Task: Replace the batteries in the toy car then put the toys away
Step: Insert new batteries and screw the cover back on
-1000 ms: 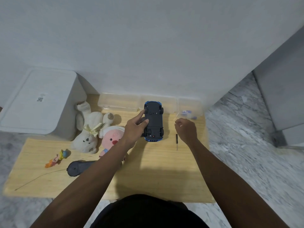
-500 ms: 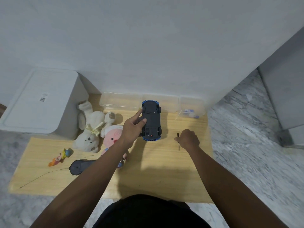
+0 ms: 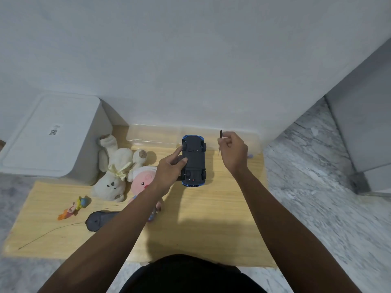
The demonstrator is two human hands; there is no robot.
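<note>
A blue toy car point(image 3: 194, 161) lies upside down on the wooden table point(image 3: 203, 220), its dark underside facing up. My left hand point(image 3: 169, 170) grips the car's left side, with the thumb on the underside. To the right of the car, my right hand point(image 3: 233, 151) is raised above the table and pinches a small dark screwdriver point(image 3: 220, 142), which stands nearly upright. A dark remote control point(image 3: 99, 219) with a thin wire aerial lies at the left front, partly hidden by my left forearm.
A white plush bunny point(image 3: 115, 172), a pink plush doll point(image 3: 141, 180) and a small colourful figure point(image 3: 74, 207) lie left of the car. Clear plastic boxes point(image 3: 154, 136) line the wall behind. A white lidded bin point(image 3: 50, 136) stands at the far left. Marble floor surrounds the table.
My right hand picked the screwdriver up off the table and lifted it up and back, level with the car's far end. The left hand and car stayed put.
</note>
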